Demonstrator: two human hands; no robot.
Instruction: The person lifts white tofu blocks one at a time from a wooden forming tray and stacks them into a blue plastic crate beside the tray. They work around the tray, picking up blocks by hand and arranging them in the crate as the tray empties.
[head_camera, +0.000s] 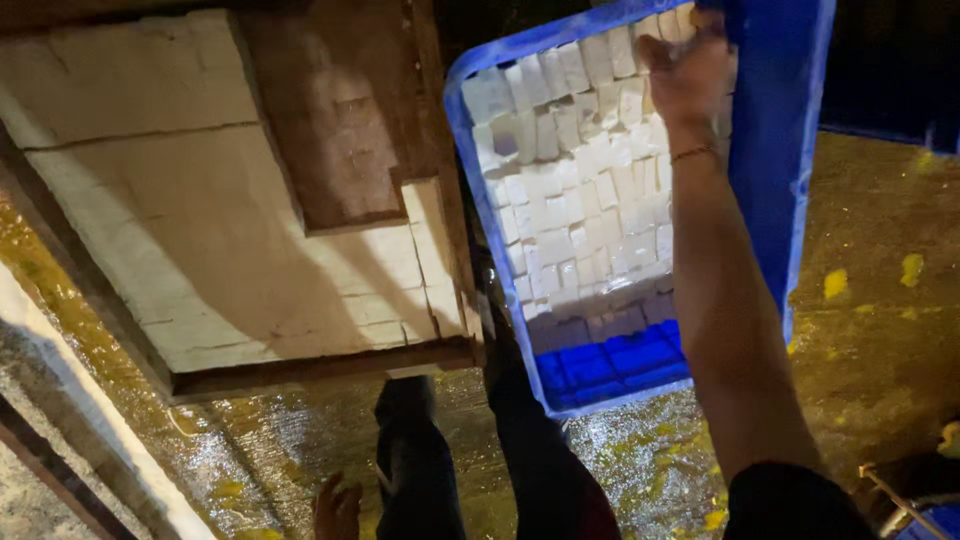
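Observation:
A blue plastic crate (775, 150) stands tilted, packed with several white cut blocks (580, 190); its near end shows bare blue bottom. My right hand (688, 72) reaches to the crate's far end and is closed on its upper rim beside the blocks, with a thin bracelet on the wrist. My left hand (337, 510) hangs low at the bottom edge beside my dark trouser legs (530, 460), holding nothing, fingers loosely apart. To the left, a wooden tray (320, 368) holds a white slab (180, 200) scored into blocks, partly cleared at its top right.
The floor (870, 300) is wet and shiny with yellow scraps scattered on it. A pale concrete ledge (90, 420) runs diagonally at the lower left. A metal and blue object (915, 500) shows at the bottom right corner.

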